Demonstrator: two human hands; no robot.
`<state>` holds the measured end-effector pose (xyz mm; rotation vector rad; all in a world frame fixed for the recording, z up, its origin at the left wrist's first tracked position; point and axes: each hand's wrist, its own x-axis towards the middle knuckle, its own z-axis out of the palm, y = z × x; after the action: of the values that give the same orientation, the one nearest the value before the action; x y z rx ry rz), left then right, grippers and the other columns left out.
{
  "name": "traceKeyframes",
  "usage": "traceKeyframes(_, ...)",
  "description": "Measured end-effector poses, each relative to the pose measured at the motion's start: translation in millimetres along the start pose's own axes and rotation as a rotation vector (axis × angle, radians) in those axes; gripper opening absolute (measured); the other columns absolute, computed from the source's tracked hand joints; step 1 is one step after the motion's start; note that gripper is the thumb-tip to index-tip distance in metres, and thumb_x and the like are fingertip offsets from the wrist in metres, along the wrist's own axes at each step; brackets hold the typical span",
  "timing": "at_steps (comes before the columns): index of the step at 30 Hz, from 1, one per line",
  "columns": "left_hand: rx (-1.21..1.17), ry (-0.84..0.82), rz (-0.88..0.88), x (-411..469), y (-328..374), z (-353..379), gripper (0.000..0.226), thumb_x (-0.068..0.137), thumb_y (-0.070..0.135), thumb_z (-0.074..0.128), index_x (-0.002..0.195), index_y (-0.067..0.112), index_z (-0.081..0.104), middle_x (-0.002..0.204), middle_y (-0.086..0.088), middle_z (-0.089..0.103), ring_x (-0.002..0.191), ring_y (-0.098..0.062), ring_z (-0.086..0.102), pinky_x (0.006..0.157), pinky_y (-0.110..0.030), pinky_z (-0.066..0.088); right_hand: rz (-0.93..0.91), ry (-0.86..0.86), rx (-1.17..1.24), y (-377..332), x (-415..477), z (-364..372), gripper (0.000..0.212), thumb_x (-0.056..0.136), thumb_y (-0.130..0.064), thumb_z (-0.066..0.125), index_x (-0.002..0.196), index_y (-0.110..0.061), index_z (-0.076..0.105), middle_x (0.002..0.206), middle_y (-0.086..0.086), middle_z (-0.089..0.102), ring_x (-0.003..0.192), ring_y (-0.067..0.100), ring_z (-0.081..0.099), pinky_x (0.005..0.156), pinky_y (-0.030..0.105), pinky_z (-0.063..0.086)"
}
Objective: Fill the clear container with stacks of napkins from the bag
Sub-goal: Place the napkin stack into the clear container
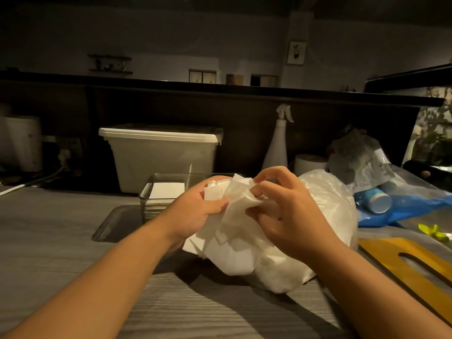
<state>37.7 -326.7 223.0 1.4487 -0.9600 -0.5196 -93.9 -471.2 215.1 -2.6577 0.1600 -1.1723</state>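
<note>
A translucent plastic bag (325, 206) full of white napkins lies on the grey table in front of me. My left hand (195, 211) grips a bunch of white napkins (215, 192) at the bag's mouth. My right hand (286, 211) pinches the bag's crumpled plastic edge beside them. Just behind my left hand stands the clear container (151, 192), with a flat white stack of napkins (166, 190) lying inside it. More loose napkins (232, 255) spill from the bag below my hands.
A lidded white storage bin (161, 152) stands behind the container, a white spray bottle (276, 148) to its right. A blue bag with a cup (381, 201) lies at the right, a yellow wooden board (401, 263) near the right edge. A cable (31, 182) runs at the left.
</note>
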Motion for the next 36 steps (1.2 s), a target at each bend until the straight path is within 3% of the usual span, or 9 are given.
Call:
traceKeyframes(4,-0.168,0.057,-0.058,1.6,-0.1,-1.6,0.021,0.098,0.017,0.055,0.111,0.024,0.071,0.096,-0.004,0.077,0.081,-0.019,0.073,0.070,-0.034,0.060,-0.002,0.050,-0.005,0.9,-1.1,1.4,0.020,0.084,-0.024,0.078,0.101,-0.028,0.068,0.101,-0.022,0.051,0.093,0.002,0.043,0.079,0.021,0.041)
traceKeyframes(8,-0.234,0.086,-0.065,1.5,1.5,-3.2,0.020,0.098,0.015,0.057,0.111,0.022,0.070,0.093,-0.006,0.077,0.077,-0.020,0.074,0.065,-0.034,0.061,0.181,0.030,0.229,-0.5,0.6,-0.5,0.024,0.085,-0.027,0.077,0.097,-0.038,0.059,0.105,-0.024,0.051,0.096,0.000,0.054,0.070,0.013,0.051)
traceKeyframes(13,-0.277,0.105,-0.074,1.9,3.6,-4.0,0.016,0.097,0.014,0.058,0.104,0.022,0.069,0.089,-0.004,0.078,0.076,-0.020,0.075,0.064,-0.034,0.061,0.412,-0.012,0.408,1.1,4.9,-0.6,0.067,0.078,-0.027,0.083,0.127,-0.043,0.041,0.121,-0.018,0.050,0.098,0.009,0.059,0.070,0.024,0.058)
traceKeyframes(16,-0.271,0.109,-0.069,1.5,4.3,-4.8,0.015,0.097,0.015,0.058,0.103,0.022,0.069,0.089,-0.002,0.078,0.078,-0.019,0.075,0.066,-0.035,0.060,0.519,-0.076,0.485,-1.5,7.5,-3.7,0.084,0.075,-0.024,0.086,0.137,-0.041,0.032,0.113,-0.016,0.053,0.093,0.009,0.061,0.066,0.020,0.055)
traceKeyframes(20,-0.281,0.121,-0.056,2.3,5.0,-6.1,0.015,0.098,0.016,0.056,0.103,0.023,0.068,0.088,0.000,0.078,0.078,-0.017,0.075,0.067,-0.034,0.059,0.551,-0.023,0.547,-6.1,6.8,-6.0,0.071,0.075,-0.017,0.086,0.129,-0.035,0.044,0.106,-0.007,0.061,0.094,0.013,0.065,0.071,0.026,0.061)
traceKeyframes(23,-0.314,0.139,-0.050,1.7,7.3,-7.1,0.013,0.098,0.016,0.056,0.103,0.020,0.068,0.085,0.000,0.078,0.074,-0.016,0.075,0.063,-0.032,0.060,0.531,0.037,0.518,-14.7,9.9,-11.5,0.063,0.074,-0.013,0.087,0.119,-0.034,0.048,0.105,-0.012,0.059,0.095,0.013,0.062,0.072,0.028,0.061)
traceKeyframes(28,-0.350,0.170,-0.064,0.3,9.9,-8.4,0.014,0.098,0.018,0.057,0.106,0.016,0.069,0.089,-0.006,0.078,0.075,-0.022,0.074,0.064,-0.035,0.061,0.564,-0.022,0.301,-30.0,27.4,-20.1,0.097,0.068,-0.018,0.091,0.142,-0.037,0.030,0.125,-0.010,0.047,0.108,0.019,0.057,0.086,0.042,0.059)
traceKeyframes(33,-0.386,0.233,-0.080,1.1,12.2,-11.8,0.023,0.097,0.022,0.059,0.115,0.011,0.068,0.102,-0.013,0.076,0.094,-0.035,0.072,0.085,-0.051,0.058,0.542,-0.082,0.367,-36.0,45.3,-37.1,0.089,0.067,-0.015,0.090,0.134,-0.037,0.036,0.099,-0.008,0.063,0.086,0.013,0.065,0.073,0.038,0.059)
traceKeyframes(36,-0.367,0.279,-0.064,0.8,11.3,-9.6,0.019,0.098,0.021,0.059,0.112,0.011,0.068,0.098,-0.011,0.076,0.090,-0.032,0.073,0.084,-0.048,0.058,0.568,-0.034,0.547,-29.0,41.0,-31.4,0.074,0.065,-0.011,0.090,0.122,-0.033,0.048,0.099,-0.001,0.072,0.086,0.018,0.072,0.071,0.040,0.062)
